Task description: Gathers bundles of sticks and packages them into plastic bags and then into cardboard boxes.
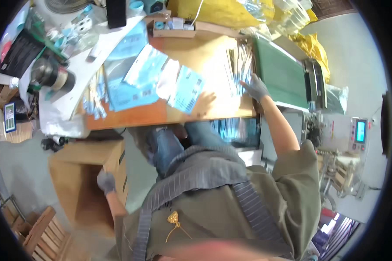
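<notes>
My left hand, in a grey glove, is closed at the upper edge of a brown cardboard box that stands on the floor to the left of the table. The box's opening faces me and its inside is dark. Across the table, my right hand, also gloved in grey, reaches to the right end, its fingers stretched out at a pile of slim silvery packets. Whether the fingertips press on them is hard to make out. Blue-and-white printed pouches lie overlapping on the wooden tabletop.
More slim packets lie at the table's left. Beyond the right end runs a green conveyor belt, with a machine's control panel farther right. A dark bottle sits on the cluttered white surface at left. Wooden pallets are low left.
</notes>
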Demonstrator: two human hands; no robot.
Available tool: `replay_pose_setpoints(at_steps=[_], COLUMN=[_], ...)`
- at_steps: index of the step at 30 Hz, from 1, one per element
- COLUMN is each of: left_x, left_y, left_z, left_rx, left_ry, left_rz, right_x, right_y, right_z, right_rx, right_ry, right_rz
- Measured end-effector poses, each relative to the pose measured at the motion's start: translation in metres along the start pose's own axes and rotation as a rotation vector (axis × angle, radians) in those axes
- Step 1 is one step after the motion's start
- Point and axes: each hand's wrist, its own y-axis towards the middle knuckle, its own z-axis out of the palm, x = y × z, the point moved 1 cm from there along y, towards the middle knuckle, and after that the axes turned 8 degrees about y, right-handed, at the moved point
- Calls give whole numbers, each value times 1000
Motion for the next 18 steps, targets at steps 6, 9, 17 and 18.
replay_pose_setpoints(at_steps=[6, 9, 17, 18], left_x=[-72, -75, -316, -375], left_y=[-10, -9, 95, 106], left_z=[-61, -68, -112, -103], left_rx=[172, 325, -465, -323], left_ry=[-262, -311, -485, -803], left_rz=[19, -226, 33, 149], right_x=[-66, -97, -150, -151], right_y=[186, 209, 228, 227], right_z=[83, 89, 86, 88], right_rx=[-402, -349, -182, -117], right_ry=[25, 312, 472, 578], right_rz=[143, 307, 141, 206])
